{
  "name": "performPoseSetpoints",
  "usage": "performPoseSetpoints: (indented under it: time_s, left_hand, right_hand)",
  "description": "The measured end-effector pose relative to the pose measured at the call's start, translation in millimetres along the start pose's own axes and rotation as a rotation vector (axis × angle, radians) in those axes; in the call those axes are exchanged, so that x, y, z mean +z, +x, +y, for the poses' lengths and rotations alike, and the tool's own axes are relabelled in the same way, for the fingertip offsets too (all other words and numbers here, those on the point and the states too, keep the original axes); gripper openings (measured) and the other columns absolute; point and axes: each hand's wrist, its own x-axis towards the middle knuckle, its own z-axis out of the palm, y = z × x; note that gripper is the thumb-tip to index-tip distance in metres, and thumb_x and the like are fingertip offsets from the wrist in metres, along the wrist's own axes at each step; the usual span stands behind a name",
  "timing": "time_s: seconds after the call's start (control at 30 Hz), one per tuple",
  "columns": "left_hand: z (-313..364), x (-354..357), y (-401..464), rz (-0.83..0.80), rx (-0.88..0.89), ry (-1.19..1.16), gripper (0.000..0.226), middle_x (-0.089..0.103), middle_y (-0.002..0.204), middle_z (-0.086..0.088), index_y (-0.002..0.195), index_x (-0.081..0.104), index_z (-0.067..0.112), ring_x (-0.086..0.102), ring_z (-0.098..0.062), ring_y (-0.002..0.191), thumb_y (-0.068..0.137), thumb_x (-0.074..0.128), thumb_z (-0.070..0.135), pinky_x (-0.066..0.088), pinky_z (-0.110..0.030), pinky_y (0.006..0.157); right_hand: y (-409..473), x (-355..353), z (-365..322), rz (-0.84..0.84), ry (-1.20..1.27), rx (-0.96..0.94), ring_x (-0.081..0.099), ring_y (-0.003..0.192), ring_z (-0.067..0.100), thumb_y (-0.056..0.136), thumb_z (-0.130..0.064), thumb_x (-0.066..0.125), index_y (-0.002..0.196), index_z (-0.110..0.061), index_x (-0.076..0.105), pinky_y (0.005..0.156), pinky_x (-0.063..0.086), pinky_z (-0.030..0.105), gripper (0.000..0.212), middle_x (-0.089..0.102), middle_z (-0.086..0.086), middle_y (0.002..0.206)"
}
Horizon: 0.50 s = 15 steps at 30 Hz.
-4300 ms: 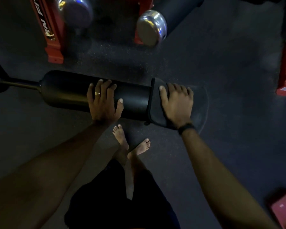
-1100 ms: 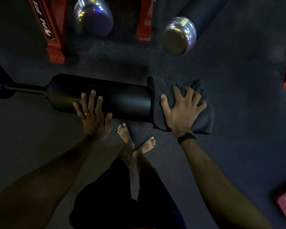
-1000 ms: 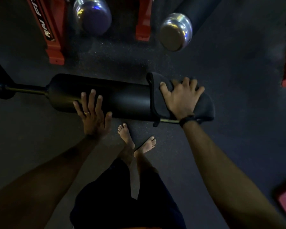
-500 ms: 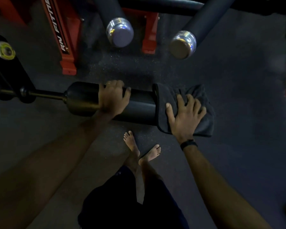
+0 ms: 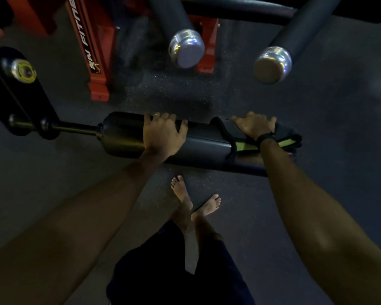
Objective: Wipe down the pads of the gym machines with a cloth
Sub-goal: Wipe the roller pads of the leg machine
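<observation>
Cloth (image 5: 284, 135) lies draped over the roller pad's (image 5: 207, 148) far end under the right hand (image 5: 254, 126), fingers curled over it; left hand (image 5: 163, 133) grips mid-pad (two other chrome-capped rollers (image 5: 186, 48) apparently await).

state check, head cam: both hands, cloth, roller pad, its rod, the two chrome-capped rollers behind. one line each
left hand: fingers curled over the roller pad, gripping it
right hand: pressing the cloth onto the pad, fingers curled over the far side
cloth: draped over the pad's right end, under the hand
roller pad: horizontal, bare between the hands
rod: sticks out of the pad's left end
chrome-capped rollers: untouched, no cloth
</observation>
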Motion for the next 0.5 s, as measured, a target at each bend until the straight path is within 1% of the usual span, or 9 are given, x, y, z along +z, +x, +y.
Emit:
performPoseSetpoints:
  time_s: [0.07,0.1,0.13,0.2,0.27,0.37,0.4,0.43,0.5]
  left_hand:
    - [0.5,-1.7,0.7,-0.022,0.000,-0.001,0.058,0.073,0.096,-0.011,0.097,0.074,0.011,0.065,-0.032,0.095,0.097,0.032,0.052,0.043,-0.047,0.095]
    - [0.9,-2.1,1.5,-0.031,-0.001,0.007,0.058,0.073,0.096,-0.011,0.097,0.073,0.011,0.065,-0.032,0.095,0.097,0.032,0.052,0.043,-0.047,0.096]
    - [1.1,-2.8,1.2,-0.044,-0.006,0.009,0.058,0.073,0.096,-0.012,0.097,0.073,0.011,0.065,-0.032,0.095,0.097,0.031,0.052,0.043,-0.047,0.096]
    - [2.7,-3.9,0.0,-0.051,-0.013,0.020,0.058,0.072,0.099,-0.012,0.099,0.072,0.011,0.064,-0.031,0.097,0.097,0.031,0.051,0.042,-0.047,0.097]
    - [3.5,-3.6,-1.1,-0.042,-0.013,0.033,0.058,0.072,0.102,-0.012,0.102,0.072,0.011,0.064,-0.031,0.101,0.097,0.031,0.051,0.040,-0.047,0.100]
    - [1.6,-2.8,-2.4,-0.044,-0.006,0.034,0.058,0.071,0.104,-0.012,0.104,0.071,0.010,0.063,-0.032,0.102,0.099,0.031,0.051,0.040,-0.049,0.101]
    - [1.6,-2.0,-4.5,-0.044,0.000,0.030,0.058,0.071,0.104,-0.013,0.104,0.071,0.010,0.063,-0.032,0.103,0.099,0.031,0.051,0.040,-0.050,0.101]
    - [0.6,-1.9,-5.2,-0.042,0.006,0.030,0.058,0.071,0.105,-0.013,0.105,0.070,0.009,0.062,-0.033,0.103,0.099,0.030,0.051,0.040,-0.051,0.102]
    - [0.8,-3.3,-6.4,-0.044,0.024,0.025,0.059,0.070,0.107,-0.014,0.108,0.070,0.009,0.062,-0.033,0.105,0.100,0.029,0.051,0.039,-0.051,0.102]
  right_hand:
    - [-35.8,21.6,-1.7,0.307,-0.022,-0.050,0.046,0.126,0.037,0.095,-0.068,0.031,0.120,-0.014,0.068,0.106,0.026,0.051,0.070,0.062,0.018,0.128]
    - [-60.6,36.5,-3.6,0.440,-0.005,-0.069,0.046,0.124,0.037,0.095,-0.067,0.031,0.121,-0.017,0.068,0.102,0.027,0.050,0.067,0.061,0.017,0.127]
    - [-84.2,52.0,-5.8,0.520,0.032,-0.089,0.045,0.123,0.037,0.096,-0.066,0.035,0.125,-0.020,0.066,0.100,0.026,0.050,0.062,0.058,0.016,0.131]
    - [-115.7,78.6,-9.2,0.566,0.109,-0.111,0.038,0.127,0.035,0.095,-0.065,0.044,0.136,-0.027,0.057,0.102,0.025,0.052,0.057,0.047,0.012,0.142]
    - [-116.2,86.1,-10.2,0.558,0.128,-0.121,0.033,0.130,0.035,0.094,-0.066,0.045,0.139,-0.029,0.054,0.104,0.023,0.058,0.059,0.042,0.011,0.145]
    - [-79.0,59.2,-17.4,0.508,0.019,-0.114,0.041,0.124,0.037,0.094,-0.069,0.036,0.131,-0.027,0.062,0.104,0.025,0.058,0.062,0.053,0.012,0.135]
    - [-63.6,46.9,-21.1,0.429,-0.040,-0.112,0.043,0.123,0.038,0.094,-0.069,0.033,0.128,-0.025,0.065,0.104,0.025,0.057,0.064,0.056,0.013,0.132]
    - [-45.7,34.1,-26.3,0.306,-0.066,-0.109,0.043,0.124,0.038,0.094,-0.070,0.032,0.126,-0.022,0.067,0.106,0.023,0.056,0.067,0.058,0.014,0.132]
    - [-17.3,9.4,-35.3,0.034,-0.036,-0.062,0.040,0.134,0.037,0.094,-0.072,0.032,0.130,-0.016,0.063,0.112,0.016,0.057,0.074,0.054,0.015,0.142]
